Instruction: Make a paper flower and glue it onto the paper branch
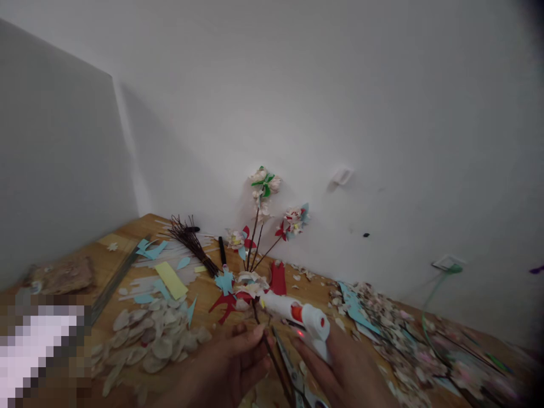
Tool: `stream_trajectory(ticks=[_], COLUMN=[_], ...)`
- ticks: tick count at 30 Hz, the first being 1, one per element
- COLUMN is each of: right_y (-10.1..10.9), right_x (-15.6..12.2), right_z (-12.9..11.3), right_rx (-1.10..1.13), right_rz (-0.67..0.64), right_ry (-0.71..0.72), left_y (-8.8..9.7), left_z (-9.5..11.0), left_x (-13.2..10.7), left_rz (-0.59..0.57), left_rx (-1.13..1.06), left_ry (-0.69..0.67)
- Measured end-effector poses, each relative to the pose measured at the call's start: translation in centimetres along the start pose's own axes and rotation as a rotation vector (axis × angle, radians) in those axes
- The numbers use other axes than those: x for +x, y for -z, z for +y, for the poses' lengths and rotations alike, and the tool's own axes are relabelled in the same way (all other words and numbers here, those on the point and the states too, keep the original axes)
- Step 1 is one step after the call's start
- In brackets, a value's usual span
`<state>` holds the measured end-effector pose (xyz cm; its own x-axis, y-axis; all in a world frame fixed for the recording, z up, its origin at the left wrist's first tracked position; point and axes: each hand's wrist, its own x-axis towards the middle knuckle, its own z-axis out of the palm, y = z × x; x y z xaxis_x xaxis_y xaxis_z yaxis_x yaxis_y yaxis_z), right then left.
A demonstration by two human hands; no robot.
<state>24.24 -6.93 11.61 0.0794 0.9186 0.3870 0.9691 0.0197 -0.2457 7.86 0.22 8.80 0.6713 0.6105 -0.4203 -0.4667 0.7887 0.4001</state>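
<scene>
My left hand (244, 360) pinches a thin brown twig (255, 310) between thumb and fingers. My right hand (335, 362) is wrapped round a white hot glue gun (289, 309) with an orange part and a small red light. The gun's nozzle points left, close to the upper part of the twig. Just beyond the nozzle is a flower of pale petals (250, 283) with red and blue pieces around it. Below and between my hands lies a pair of scissors (289, 362). Behind them stand twigs bearing flowers (266, 184) of pale petals with green, red and blue pieces.
A bundle of brown twigs (195, 246) lies at the back left, by white sticks and a yellow strip (170, 280). Loose pale petals (159, 334) are heaped at left. More petals and scraps (382, 317) spread along the right. A white wall (212, 113) rises behind the wooden table (113, 303).
</scene>
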Motion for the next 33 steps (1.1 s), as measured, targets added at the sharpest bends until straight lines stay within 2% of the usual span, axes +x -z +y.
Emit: stream_trajectory(ticks=[19, 25, 33], right_y=[0.56, 0.60, 0.37], right_x=[0.10, 0.12, 0.15], right_z=[-0.57, -0.43, -0.15], right_rx=[0.093, 0.080, 0.016], right_rz=[-0.001, -0.032, -0.046], right_ry=[-0.046, -0.048, -0.057], left_y=[0.05, 0.65, 0.35], left_z=[-0.01, -0.34, -0.12], left_x=[-0.09, 0.41, 0.18], left_rz=[0.020, -0.036, -0.020], left_rx=[0.034, 0.051, 0.063], left_ry=[0.007, 0.005, 0.020])
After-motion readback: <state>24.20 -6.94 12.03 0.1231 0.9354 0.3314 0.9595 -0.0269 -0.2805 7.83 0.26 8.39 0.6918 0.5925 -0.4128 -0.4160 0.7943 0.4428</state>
